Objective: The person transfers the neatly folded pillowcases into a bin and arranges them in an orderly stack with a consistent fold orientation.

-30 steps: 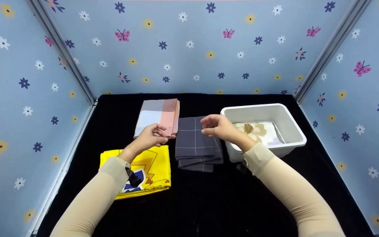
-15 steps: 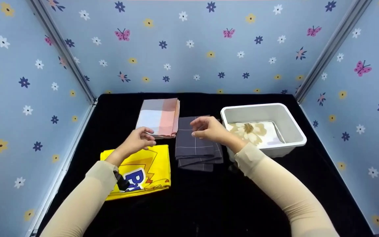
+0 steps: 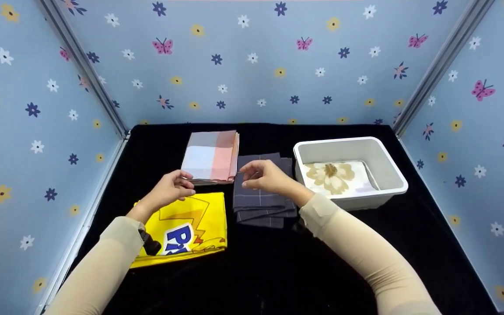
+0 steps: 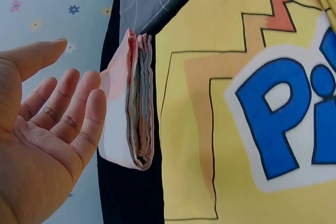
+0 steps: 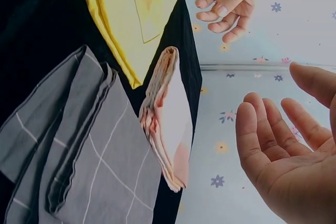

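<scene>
My left hand [image 3: 164, 191] is above the back left part of a folded yellow cloth [image 3: 212, 218] with blue letters, its fingers relaxed and nothing in them. Just beyond lies a folded pink, grey and white checked cloth [image 3: 208, 155]. My right hand [image 3: 266, 177] hovers over a folded dark grey cloth with white lines [image 3: 256, 199], also holding nothing. In the left wrist view the palm [image 4: 42, 145] faces up beside the checked cloth's layered edge. The right wrist view shows loosely bent fingers [image 5: 249, 135] apart from the cloths.
On the right stands a white plastic bin [image 3: 374, 153] with a folded cream cloth with a brown flower [image 3: 330, 175] inside. Everything rests on a black-covered table [image 3: 278, 271]. Blue patterned panels [image 3: 243, 57] wall in the back and both sides.
Both hands have moved left, the right one from beside the bin to over the grey cloth. More of the yellow cloth's lettering and of the flowered cloth shows. The cloths lie still.
</scene>
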A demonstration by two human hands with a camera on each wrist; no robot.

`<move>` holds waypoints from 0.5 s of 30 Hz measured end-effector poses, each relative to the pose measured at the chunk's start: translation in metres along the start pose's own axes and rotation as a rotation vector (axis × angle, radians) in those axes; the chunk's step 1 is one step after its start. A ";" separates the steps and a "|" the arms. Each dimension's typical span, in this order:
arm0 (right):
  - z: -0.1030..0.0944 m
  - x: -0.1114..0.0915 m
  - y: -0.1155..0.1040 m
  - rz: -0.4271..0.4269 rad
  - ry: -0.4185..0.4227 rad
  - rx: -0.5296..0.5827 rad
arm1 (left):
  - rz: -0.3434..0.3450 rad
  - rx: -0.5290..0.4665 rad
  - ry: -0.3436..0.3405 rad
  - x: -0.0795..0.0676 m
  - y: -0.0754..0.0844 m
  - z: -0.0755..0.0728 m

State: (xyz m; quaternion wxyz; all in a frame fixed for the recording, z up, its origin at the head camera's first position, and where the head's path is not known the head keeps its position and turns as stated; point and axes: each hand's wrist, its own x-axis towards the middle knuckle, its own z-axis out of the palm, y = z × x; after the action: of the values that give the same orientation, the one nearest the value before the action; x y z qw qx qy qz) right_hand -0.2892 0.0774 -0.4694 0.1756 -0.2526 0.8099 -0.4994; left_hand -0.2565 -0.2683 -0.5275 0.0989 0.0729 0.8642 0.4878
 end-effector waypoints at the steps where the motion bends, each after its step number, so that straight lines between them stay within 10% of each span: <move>1: 0.002 0.000 0.000 0.000 -0.002 0.001 | 0.002 0.002 0.000 -0.001 -0.001 -0.002; 15: 0.029 0.006 0.009 -0.005 -0.037 0.048 | 0.045 0.057 -0.006 -0.012 -0.021 -0.018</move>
State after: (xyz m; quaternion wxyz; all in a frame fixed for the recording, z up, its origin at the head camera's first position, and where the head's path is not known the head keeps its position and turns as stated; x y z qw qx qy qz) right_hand -0.2804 0.0565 -0.4906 0.1952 -0.2598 0.7938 -0.5142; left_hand -0.2498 -0.2969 -0.5350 0.0883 0.0965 0.8758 0.4647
